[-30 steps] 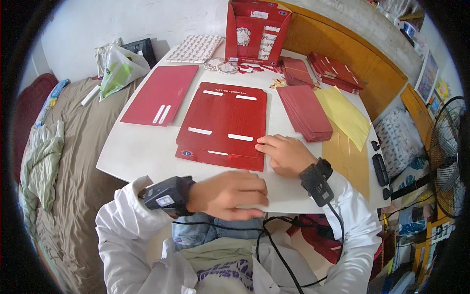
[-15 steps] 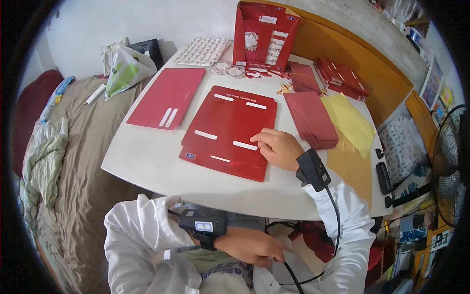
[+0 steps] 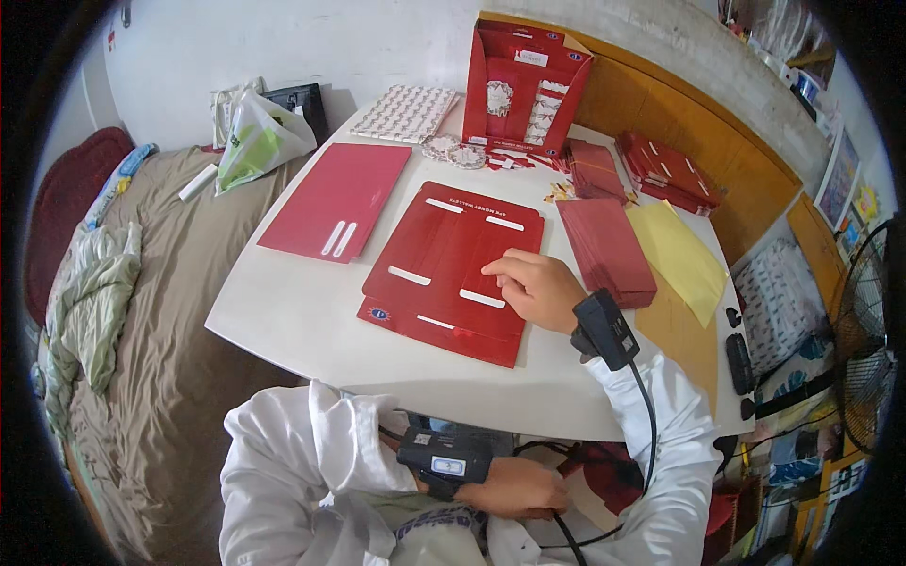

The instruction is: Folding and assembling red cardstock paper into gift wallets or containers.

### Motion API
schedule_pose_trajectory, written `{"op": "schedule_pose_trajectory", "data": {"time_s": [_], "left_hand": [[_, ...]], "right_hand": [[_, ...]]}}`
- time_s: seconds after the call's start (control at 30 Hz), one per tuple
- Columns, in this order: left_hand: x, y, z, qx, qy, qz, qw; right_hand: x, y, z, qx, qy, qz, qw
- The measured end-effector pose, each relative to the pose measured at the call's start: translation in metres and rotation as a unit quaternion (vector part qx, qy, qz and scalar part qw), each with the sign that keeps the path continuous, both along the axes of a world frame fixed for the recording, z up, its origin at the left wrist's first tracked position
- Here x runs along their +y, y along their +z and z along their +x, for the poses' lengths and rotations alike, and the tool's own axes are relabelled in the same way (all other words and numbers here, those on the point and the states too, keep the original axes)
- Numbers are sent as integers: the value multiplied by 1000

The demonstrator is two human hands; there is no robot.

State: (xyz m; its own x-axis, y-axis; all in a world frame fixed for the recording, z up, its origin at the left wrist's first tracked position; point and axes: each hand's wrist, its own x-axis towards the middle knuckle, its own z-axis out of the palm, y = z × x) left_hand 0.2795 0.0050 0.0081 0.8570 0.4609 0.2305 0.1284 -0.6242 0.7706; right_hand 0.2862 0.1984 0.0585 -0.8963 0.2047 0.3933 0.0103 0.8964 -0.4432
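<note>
A flat red printed cardboard sheet (image 3: 439, 259) with several white slots lies in front of me. Over its right side is my right hand (image 3: 543, 291), its fingers curled and their tips at the card near a lower slot, with nothing visible in them. Below the table edge, my left hand (image 3: 519, 488) hangs low by my lap; its fingertips are hidden, and a black cable (image 3: 569, 540) comes out beneath them. To the left lies a plain red folder (image 3: 335, 198) with two white slots. A stack of dull red envelopes (image 3: 606, 255) sits right of the sheet.
At the back stands a red display box (image 3: 528, 85) beside patterned paper (image 3: 406, 113) and round white cutouts (image 3: 453, 151). More red packs (image 3: 665, 170) lie at the back right. Yellow paper (image 3: 679, 259) is near the right edge. A bed (image 3: 160, 311) adjoins on the left, a fan (image 3: 864, 321) on the right.
My left hand has shifted slightly right and its fingers are turned further under. The whole view has tilted a little, moving the table lower. My right hand stays over the red sheet.
</note>
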Motion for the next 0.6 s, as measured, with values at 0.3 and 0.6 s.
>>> {"op": "schedule_pose_trajectory", "data": {"time_s": [0.3, 0.6], "left_hand": [[27, 36, 24, 41, 130, -141, 981], [36, -38, 84, 21, 81, -79, 993]], "right_hand": [[-1, 3, 9, -11, 9, 28, 999], [-7, -9, 25, -11, 1, 9, 1000]]}}
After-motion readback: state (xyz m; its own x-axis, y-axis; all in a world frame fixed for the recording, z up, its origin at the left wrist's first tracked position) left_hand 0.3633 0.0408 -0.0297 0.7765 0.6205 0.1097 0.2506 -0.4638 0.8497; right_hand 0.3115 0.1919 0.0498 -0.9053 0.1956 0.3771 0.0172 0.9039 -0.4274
